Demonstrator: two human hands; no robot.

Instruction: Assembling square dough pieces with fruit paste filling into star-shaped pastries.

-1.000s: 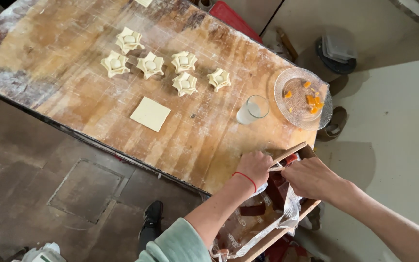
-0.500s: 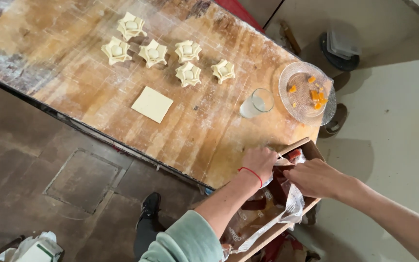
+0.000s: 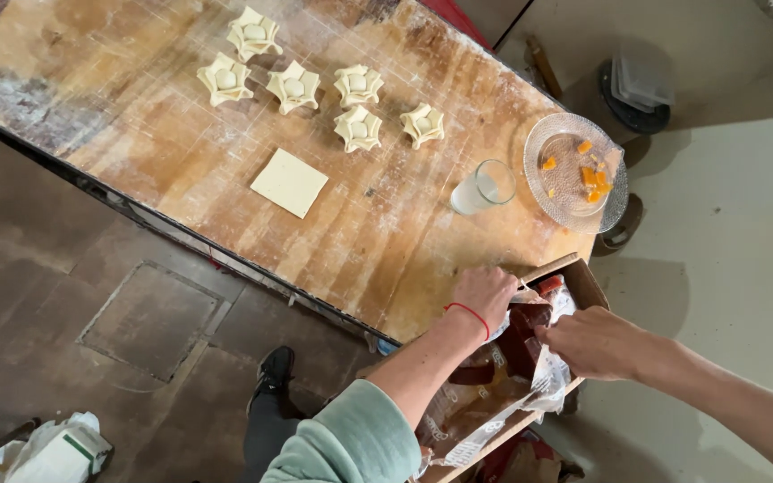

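**Wooden box, both hands inside**

Cardboard and wood frame a box (image 3: 574, 284) that stands just off the near corner of the floured table (image 3: 181, 152). Seen from the head camera, the left hand (image 3: 485, 295), with a red string at the wrist, reaches into the box's upper end, fingers curled down onto a clear plastic wrapper (image 3: 539, 376). The right hand (image 3: 597, 343) comes in from the right and closes on the same wrapper beside a dark red packet (image 3: 525, 324). The two hands are near each other but not touching. Whether either has a firm grip is hard to tell, since the fingertips are hidden in the plastic.

On the table, six folded dough stars (image 3: 358, 128) lie in a loose cluster, each with a pale filling at the centre. A flat dough square (image 3: 289, 182) lies just below them. Further right stands a glass (image 3: 483, 186) of white liquid, and just beside it a clear glass plate (image 3: 556, 174) holding orange cubes (image 3: 590, 174). A dark shoe (image 3: 274, 367) shows on the floor beneath.
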